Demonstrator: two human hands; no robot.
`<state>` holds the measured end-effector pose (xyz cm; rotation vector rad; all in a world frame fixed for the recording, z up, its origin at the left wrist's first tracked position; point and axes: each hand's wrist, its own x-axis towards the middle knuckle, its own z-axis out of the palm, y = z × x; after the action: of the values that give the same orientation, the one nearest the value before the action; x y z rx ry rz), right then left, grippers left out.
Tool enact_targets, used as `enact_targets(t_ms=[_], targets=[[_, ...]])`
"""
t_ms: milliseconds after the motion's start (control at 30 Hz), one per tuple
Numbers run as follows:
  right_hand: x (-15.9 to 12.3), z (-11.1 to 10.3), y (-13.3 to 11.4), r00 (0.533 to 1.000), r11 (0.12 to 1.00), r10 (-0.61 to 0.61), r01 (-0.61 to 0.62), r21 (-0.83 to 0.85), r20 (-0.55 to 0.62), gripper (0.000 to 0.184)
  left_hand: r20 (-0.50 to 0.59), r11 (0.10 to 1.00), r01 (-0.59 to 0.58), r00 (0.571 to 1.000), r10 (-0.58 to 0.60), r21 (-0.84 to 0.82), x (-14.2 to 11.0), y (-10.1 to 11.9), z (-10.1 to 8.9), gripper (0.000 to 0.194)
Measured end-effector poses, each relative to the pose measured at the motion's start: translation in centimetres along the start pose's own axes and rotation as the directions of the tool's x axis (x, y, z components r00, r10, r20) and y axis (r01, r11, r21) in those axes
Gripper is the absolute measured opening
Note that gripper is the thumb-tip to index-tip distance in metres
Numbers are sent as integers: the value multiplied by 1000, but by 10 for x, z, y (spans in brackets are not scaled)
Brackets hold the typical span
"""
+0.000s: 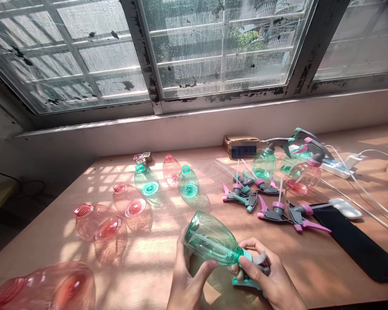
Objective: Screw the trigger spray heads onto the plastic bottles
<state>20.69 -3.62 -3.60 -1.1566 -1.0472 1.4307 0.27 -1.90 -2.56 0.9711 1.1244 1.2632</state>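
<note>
A green see-through spray bottle (213, 239) lies on its side in the air above the near table edge, its base toward the left. My left hand (190, 275) is wrapped around the base end, thumb along the near side. With its fingers closed around the collar and grey-green spray head (250, 269), my right hand (267, 271) grips the other end. A dip tube runs inside the bottle. The spray head sits at the bottle's neck; whether it is fully tightened I cannot tell.
Open pink bottles (136, 206) and green bottles (188, 185) stand on the left and middle. Loose spray heads (278, 211) lie to the right, beside a black phone (358, 245). Behind them are bottles with heads (265, 163), a cardboard box (242, 142) and a power strip (338, 167).
</note>
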Motion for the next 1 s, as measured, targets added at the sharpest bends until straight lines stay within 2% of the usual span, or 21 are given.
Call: enact_targets(t_ms=[200,367,500,633,767,867,1000], targets=[[2,-5,1,999,994,7,-10,110,34,49,0,989,92,996,-93,-113,1,3,5,105],[0,-1,-4,1000,1000,-19,19,20,7,49,72,999,22,997,-18,-44,-4,6,4,110],[-2,2,-6,999,1000,-13,13,-2,36,49,66,999,14,998,-12,-40,-7,13,3,114],[-1,1,-6,1000,999,-10,9,36,22,49,51,994,59,997,-54,-97,-7,16,4,102],[0,0,-9,1000,992,24,-23,127,-5,50,40,992,56,998,-52,-112,-4,13,6,89],[0,2,-11,999,986,38,-33,164,-27,50,-17,995,57,998,-58,-80,-3,7,9,91],[-1,4,-11,999,992,16,-10,124,-42,51,-81,998,29,996,-33,-47,-2,4,11,80]])
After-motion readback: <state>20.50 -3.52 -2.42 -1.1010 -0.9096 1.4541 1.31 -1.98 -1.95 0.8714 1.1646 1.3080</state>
